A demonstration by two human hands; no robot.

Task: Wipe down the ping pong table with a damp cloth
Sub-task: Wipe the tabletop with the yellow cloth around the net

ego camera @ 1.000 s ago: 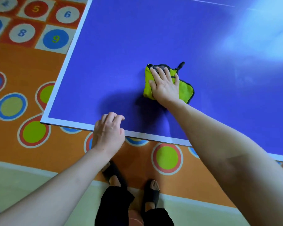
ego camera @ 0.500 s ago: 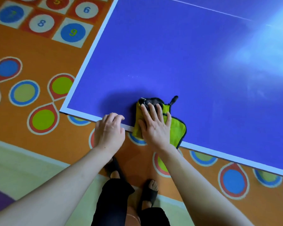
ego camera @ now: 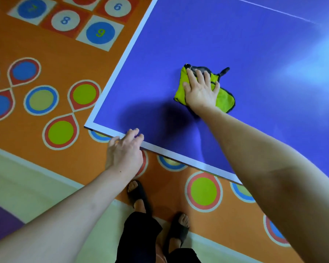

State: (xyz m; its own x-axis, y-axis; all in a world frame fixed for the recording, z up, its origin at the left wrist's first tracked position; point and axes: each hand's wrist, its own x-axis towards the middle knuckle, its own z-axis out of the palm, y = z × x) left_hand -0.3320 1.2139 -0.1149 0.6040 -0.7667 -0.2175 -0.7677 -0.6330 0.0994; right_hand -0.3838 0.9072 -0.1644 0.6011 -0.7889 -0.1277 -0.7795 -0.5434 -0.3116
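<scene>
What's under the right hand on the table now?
The right hand presses flat on a folded yellow-green cloth with dark trim, lying on the blue table. The cloth's middle and the table beneath are covered.

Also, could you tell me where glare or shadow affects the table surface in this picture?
Head view: pale glare washes the table at the upper right; a dark shadow lies between the left hand and the right hand pressing the cloth; the upper left corner is blurred.

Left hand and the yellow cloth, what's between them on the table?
Only bare blue tabletop, in shadow, between the left hand and the cloth, per the head view.
</scene>
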